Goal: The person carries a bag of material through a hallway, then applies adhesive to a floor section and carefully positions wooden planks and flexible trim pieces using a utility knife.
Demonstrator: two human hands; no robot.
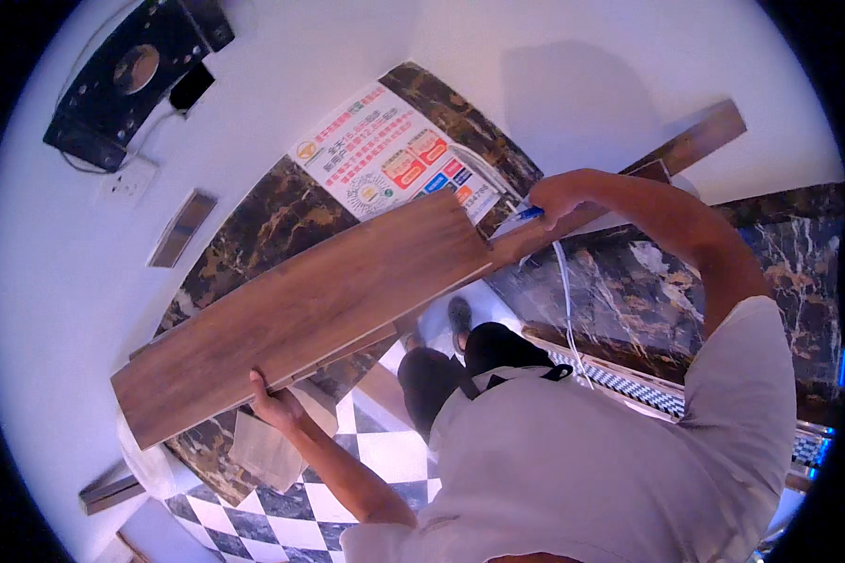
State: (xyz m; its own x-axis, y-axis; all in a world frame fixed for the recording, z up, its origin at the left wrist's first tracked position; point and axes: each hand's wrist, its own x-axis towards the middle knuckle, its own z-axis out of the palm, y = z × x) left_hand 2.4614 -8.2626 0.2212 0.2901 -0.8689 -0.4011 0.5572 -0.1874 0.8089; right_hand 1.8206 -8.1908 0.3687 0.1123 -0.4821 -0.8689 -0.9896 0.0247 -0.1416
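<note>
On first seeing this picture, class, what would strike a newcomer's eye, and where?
Probably the broad brown plank, slanting left of centre, left fingers at its lower edge. Beyond it, a printed white sheet lies on a dark marbled surface. Lower left, the floor shows black-and-white checks.

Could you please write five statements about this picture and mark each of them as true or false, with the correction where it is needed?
1. The left hand touches the near edge of the wide brown plank. True.
2. The right hand is empty. False: it holds a blue item.
3. A white printed sheet lies beyond the wide brown plank. True.
4. The floor is plain white. False: it is checkered, dark and white.
5. The wide brown plank partly covers a dark marbled surface. True.
</note>
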